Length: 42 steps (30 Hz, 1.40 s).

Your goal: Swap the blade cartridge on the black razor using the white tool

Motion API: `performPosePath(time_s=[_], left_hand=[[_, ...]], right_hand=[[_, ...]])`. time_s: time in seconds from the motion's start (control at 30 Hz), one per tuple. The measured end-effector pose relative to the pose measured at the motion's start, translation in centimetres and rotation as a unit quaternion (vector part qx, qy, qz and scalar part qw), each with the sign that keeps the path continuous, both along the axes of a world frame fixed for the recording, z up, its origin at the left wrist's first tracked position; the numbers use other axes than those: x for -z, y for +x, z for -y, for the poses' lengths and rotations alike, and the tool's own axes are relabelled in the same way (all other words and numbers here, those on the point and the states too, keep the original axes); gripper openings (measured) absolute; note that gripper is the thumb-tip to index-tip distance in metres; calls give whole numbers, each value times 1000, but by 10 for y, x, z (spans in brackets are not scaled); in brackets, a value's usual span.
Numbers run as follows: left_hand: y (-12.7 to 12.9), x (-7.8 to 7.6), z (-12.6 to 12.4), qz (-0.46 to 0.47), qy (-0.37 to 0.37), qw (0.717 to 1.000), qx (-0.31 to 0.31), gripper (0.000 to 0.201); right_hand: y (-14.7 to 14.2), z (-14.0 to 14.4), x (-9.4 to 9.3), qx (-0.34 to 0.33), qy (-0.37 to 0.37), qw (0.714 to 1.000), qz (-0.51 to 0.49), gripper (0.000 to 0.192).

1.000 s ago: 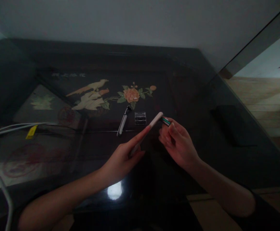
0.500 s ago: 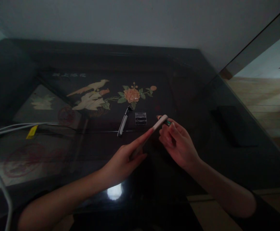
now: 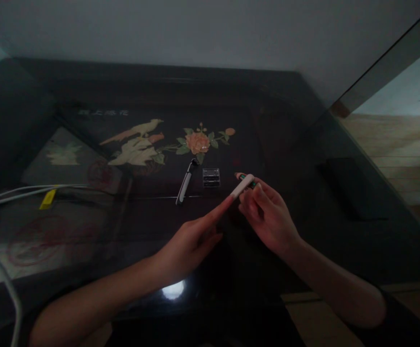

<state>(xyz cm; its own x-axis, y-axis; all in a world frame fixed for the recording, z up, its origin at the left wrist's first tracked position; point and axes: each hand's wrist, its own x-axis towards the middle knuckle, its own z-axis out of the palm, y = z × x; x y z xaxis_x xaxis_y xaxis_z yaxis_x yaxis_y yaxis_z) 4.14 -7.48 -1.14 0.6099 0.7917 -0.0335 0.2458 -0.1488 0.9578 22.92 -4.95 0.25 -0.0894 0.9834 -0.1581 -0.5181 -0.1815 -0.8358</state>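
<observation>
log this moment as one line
left hand: holding white stick | right hand: holding green-striped piece | table: black-white handle, clear case

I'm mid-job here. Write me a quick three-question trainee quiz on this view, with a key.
1. Which of the two hands holds the white handle: A, left; B, right?
2. True or false: in the picture, the clear case lies left of the razor-like tool.
3. Fill in: the small dark piece shows ____ colouring.
Key: 1. A, the left hand. 2. False, it lies to the right. 3. Green.
</observation>
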Motion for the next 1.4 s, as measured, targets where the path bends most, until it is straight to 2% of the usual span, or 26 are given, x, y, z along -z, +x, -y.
performPosePath(time_s=[0.17,0.4,0.5,0.63,0.87,0.97,1.1,1.23,1.33,1.4], left_hand=[[-2,0,2,9,-23,1000,13,70],[-2,2,-6,-18,-21,998,-51,66],[-2,4,-5,-14,-21,998,-59,67],[-1,6,-2,-4,-23,999,-44,70],[0,-1,2,8,-37,999,6,68],[0,-1,4,18,-34,999,1,68],[-2,-2,3,44,-38,998,-40,72],[-5,-7,-6,54,-40,990,-122,80],[-7,-12,-14,4,4,985,-173,57],[-7,-14,-17,-20,42,982,-183,42]], right_hand=[[0,0,0,4,-10,1000,18,27],[0,-1,-2,-13,20,1000,1,27],[0,0,-3,-15,19,1000,8,27],[0,0,-2,-15,23,1000,8,29],[-1,-1,-1,2,-5,1000,13,30],[0,0,-2,-2,-10,1000,13,30],[0,-1,-2,-14,11,1000,-1,28],[1,-3,0,-65,-7,998,11,28],[0,-2,3,-133,-39,990,38,34],[-2,0,4,-176,-58,981,51,36]])
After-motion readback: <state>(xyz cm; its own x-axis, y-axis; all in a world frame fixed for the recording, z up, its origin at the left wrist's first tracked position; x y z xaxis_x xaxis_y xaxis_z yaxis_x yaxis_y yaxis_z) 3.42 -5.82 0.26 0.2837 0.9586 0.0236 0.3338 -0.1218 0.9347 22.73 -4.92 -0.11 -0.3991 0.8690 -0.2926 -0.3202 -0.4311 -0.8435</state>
